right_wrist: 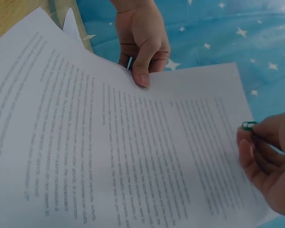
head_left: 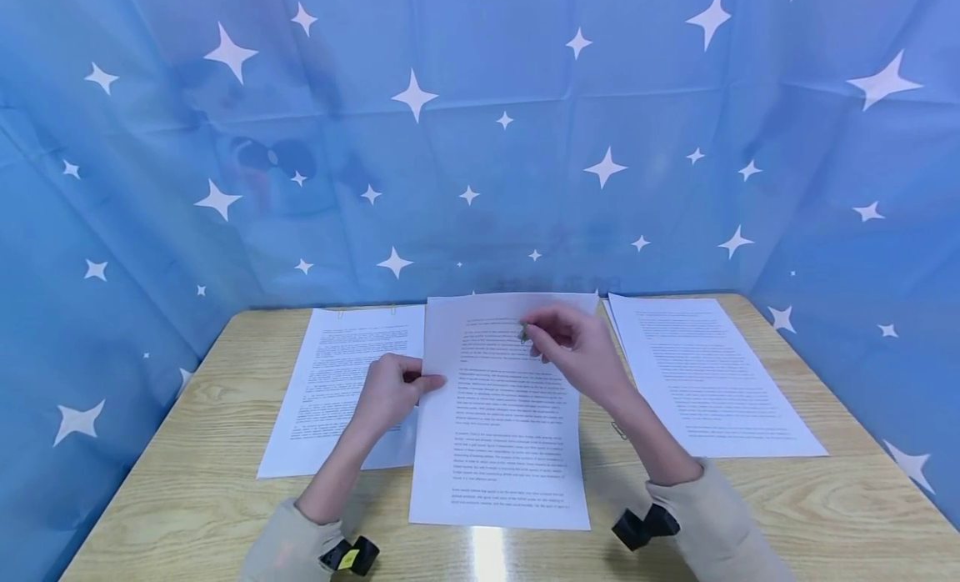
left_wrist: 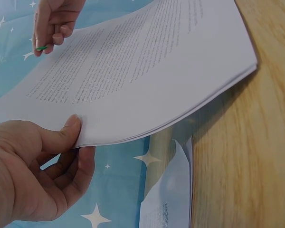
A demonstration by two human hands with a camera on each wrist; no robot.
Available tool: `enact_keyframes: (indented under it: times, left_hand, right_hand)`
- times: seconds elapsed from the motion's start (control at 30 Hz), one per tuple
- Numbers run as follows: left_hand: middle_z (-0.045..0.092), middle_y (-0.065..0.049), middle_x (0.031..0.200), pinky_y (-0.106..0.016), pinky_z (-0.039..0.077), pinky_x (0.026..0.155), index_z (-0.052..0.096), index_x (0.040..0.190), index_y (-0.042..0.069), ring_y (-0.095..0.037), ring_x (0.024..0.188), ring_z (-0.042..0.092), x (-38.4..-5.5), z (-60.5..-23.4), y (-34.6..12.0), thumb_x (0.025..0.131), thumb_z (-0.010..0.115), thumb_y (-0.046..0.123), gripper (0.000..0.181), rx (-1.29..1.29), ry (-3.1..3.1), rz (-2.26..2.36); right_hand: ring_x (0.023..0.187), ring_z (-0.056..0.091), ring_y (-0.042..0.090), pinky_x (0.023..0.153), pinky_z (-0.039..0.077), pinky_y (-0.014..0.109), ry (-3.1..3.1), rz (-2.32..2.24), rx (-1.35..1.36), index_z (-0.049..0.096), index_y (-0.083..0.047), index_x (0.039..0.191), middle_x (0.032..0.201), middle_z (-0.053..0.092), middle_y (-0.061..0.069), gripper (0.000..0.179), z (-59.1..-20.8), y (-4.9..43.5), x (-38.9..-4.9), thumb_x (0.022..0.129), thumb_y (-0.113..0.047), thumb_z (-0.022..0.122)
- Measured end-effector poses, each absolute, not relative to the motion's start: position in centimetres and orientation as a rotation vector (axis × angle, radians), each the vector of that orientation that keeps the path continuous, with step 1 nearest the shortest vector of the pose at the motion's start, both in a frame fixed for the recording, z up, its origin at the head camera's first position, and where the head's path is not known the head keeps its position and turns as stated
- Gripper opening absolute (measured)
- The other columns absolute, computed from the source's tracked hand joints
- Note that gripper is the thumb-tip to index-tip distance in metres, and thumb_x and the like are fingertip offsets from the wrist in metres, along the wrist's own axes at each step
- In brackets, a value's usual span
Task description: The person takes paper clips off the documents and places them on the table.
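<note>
My left hand (head_left: 392,390) pinches the left edge of a small stack of printed sheets (head_left: 502,449), thumb in front and fingers behind. The stack stands tilted up off the table, and its layered edge shows in the left wrist view. Between thumb and fingertips of my right hand (head_left: 581,348) is a green paper clip (right_wrist: 249,125), held in front of the upper part of the sheets. In the right wrist view the clip's looped end sticks out past the fingertips, near the sheets' top edge.
On the wooden table (head_left: 180,415) lie printed pages (head_left: 300,436) at the left, with two clips on their top edge. More printed pages (head_left: 720,382) lie at the right. A loose paper clip (head_left: 618,430) is beside my right forearm. A blue star-patterned curtain (head_left: 480,148) hangs behind.
</note>
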State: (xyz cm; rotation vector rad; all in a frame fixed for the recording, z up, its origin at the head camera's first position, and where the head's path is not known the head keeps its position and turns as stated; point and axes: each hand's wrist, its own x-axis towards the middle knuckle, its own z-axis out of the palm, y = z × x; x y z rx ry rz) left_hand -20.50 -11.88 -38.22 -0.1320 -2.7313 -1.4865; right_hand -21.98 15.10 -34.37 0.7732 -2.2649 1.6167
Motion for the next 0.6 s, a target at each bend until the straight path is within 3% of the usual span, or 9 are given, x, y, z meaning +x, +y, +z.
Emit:
enact_keyframes:
  times: [0.6]
  left_hand:
    - [0.07,-0.003,0.073,-0.029,0.038,0.058,0.08,0.094,0.001,-0.018,0.064,0.053,-20.5,-38.3,-12.2,0.088,0.079,0.009,0.01,-0.127,-2.725,-1.488]
  right_hand:
    - [0.072,0.064,0.03,0.062,0.051,0.027,-2.453,1.495,0.748,0.071,-0.009,0.115,0.09,0.07,0.005,0.017,-35.8,18.5,-21.3,0.099,-0.011,0.066]
